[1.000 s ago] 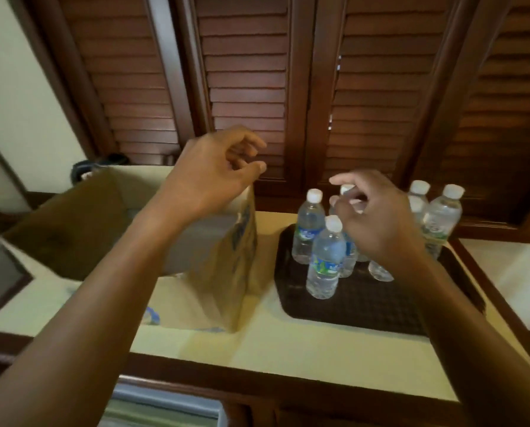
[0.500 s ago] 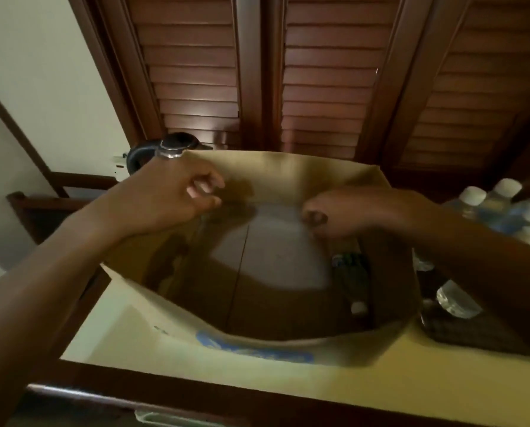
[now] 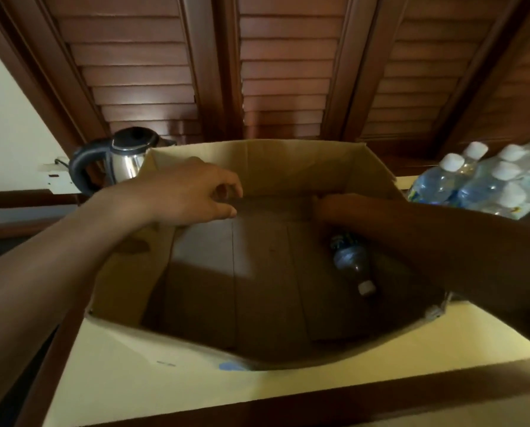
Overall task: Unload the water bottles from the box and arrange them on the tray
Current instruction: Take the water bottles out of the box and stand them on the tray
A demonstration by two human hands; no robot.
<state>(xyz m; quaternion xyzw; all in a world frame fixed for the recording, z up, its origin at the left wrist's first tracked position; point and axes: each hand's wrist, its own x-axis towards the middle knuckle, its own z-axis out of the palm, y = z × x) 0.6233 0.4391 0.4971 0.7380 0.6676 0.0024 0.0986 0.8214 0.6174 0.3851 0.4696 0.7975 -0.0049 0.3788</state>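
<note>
Since a second ago both hands have come off the tray side and now sit over the open box, and my view has tipped down into it.

Far left, a steel kettle (image 3: pixel 125 160) with a black handle stands behind the box's left back corner. The left hand (image 3: pixel 192 192) hovers over the left part of the box (image 3: pixel 257 155), fingers loosely curled, thumb near forefinger, gripping nothing. The box is cardboard, top open, and stands on the yellow counter (image 3: pixel 165 383).

Inside, on the right side of the floor, one water bottle (image 3: pixel 349 260) lies flat with its white cap towards me; its far end is hidden under my right arm. The right hand (image 3: pixel 334 208) reaches in from the right, just above that bottle. It's dark there, so I can't tell whether the fingers grip anything.

At the far right edge a cluster of white-capped bottles (image 3: pixel 473 183) stands upright outside the box, packed close together.
</note>
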